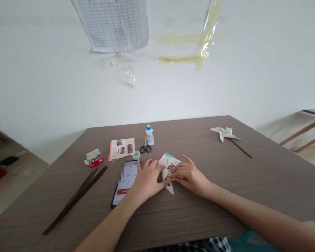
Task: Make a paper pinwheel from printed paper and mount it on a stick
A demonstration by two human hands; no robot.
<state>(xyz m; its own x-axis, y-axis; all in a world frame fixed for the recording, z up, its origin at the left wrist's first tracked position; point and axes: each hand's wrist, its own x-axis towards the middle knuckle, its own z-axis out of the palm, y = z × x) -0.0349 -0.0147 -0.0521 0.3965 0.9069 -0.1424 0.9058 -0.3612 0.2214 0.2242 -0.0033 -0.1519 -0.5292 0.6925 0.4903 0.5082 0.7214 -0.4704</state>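
Observation:
A folded piece of printed paper (169, 160) lies on the table in front of me, one narrow point of it aimed toward me. My left hand (151, 176) rests on its left side, thumb and fingers closing on the paper's edge. From the right, my right hand (190, 176) pinches the paper near its middle, with one finger raised. The fingertips of both hands almost meet and hide part of the folds. A phone (126, 183) showing a timer lies beside my left hand, partly covered by it and my forearm.
Behind the hands stand a white glue bottle (149, 135), black scissors (145, 148) and a tape roll (136, 155). Further left are printed sheets (122, 148), a small red-and-white box (95, 159) and several dark sticks (76, 199). A paper pinwheel (225, 133) on a stick lies right.

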